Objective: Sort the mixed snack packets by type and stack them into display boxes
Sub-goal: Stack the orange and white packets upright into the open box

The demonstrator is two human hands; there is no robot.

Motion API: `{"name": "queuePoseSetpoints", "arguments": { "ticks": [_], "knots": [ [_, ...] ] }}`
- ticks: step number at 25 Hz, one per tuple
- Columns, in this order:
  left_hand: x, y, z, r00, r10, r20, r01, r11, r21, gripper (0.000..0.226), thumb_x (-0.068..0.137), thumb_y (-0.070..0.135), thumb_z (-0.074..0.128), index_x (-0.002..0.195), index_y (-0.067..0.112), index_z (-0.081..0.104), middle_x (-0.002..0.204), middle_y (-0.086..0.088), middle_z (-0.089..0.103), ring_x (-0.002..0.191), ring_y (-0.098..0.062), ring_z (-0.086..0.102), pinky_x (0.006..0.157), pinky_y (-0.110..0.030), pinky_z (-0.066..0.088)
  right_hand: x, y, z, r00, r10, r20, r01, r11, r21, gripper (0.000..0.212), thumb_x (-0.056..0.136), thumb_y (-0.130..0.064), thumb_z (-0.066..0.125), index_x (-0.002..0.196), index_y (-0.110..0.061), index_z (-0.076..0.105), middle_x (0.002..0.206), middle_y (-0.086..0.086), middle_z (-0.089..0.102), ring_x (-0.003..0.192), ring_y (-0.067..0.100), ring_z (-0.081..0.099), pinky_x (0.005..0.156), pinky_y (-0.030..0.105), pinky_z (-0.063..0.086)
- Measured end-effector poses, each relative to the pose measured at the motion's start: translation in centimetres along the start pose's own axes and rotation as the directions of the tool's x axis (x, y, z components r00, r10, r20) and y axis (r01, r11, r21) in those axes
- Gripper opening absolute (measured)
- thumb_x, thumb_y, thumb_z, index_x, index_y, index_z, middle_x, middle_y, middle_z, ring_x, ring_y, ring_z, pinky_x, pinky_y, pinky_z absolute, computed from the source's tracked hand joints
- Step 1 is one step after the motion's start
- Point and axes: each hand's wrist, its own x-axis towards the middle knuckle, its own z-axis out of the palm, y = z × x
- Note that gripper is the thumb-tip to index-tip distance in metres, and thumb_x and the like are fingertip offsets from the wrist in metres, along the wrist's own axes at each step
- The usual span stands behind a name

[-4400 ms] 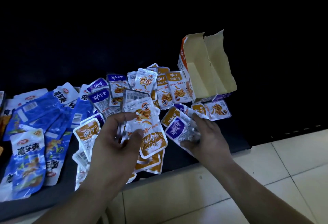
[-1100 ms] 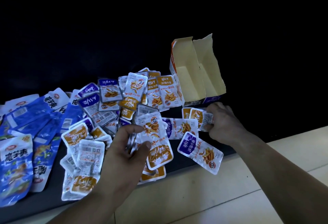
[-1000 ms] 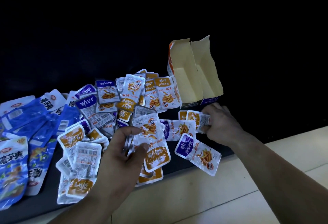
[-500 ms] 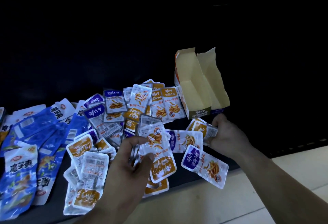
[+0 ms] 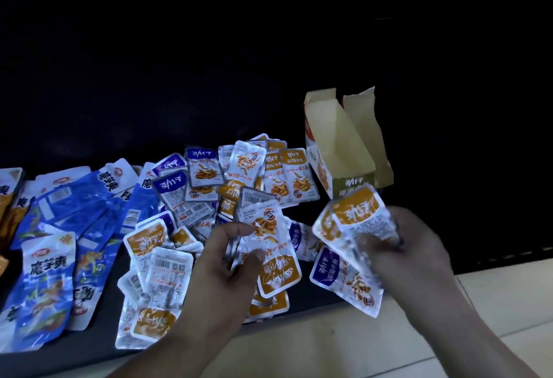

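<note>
Small orange-and-white and purple-and-white snack packets lie heaped [image 5: 209, 192] on a dark shelf. My left hand [image 5: 221, 270] holds a fanned stack of orange packets [image 5: 270, 246], thumb on top. My right hand [image 5: 404, 252] grips two orange packets [image 5: 356, 222], lifted and blurred, just in front of the open display box [image 5: 338, 144]. The box stands upright with torn flaps and shows a bare cardboard inside. A purple packet [image 5: 344, 282] lies at the shelf edge between my hands.
Larger blue packets [image 5: 48, 282] lie spread on the left of the shelf. Orange bags [image 5: 6, 198] show at the far left edge. A pale tiled floor [image 5: 329, 347] runs below the shelf edge. The back of the shelf is dark.
My right hand picked the orange packets up from beside the box and lifted them toward my left hand. My left hand kept its stack almost still.
</note>
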Motion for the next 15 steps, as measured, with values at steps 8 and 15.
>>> {"name": "queuePoseSetpoints", "arguments": {
  "ticks": [8, 15],
  "knots": [
    [-0.1, 0.2, -0.2, 0.998, 0.039, 0.052, -0.036, 0.998, -0.056, 0.033, 0.098, 0.014, 0.067, 0.116, 0.040, 0.059, 0.091, 0.030, 0.070, 0.065, 0.009, 0.060, 0.057, -0.012, 0.048, -2.3, 0.3, 8.2, 0.958, 0.161, 0.236, -0.227, 0.932, 0.283, 0.010, 0.093, -0.033, 0.073, 0.103, -0.031, 0.074, 0.092, -0.014, 0.078, 0.089, 0.010, 0.075, 0.083, 0.038, 0.057],
    [-0.6, 0.9, -1.2, 0.992, 0.092, 0.083, -0.088, 0.995, -0.052, 0.034, 0.106, 0.021, 0.051, 0.123, 0.048, 0.060, 0.072, 0.008, 0.070, 0.055, -0.003, 0.057, 0.058, -0.014, 0.046, -2.8, -0.7, 10.2, 0.925, 0.111, 0.363, -0.199, 0.956, 0.217, 0.033, 0.090, -0.053, 0.071, 0.120, -0.041, 0.067, 0.108, -0.014, 0.076, 0.101, 0.008, 0.073, 0.092, 0.039, 0.059]
  ]
}}
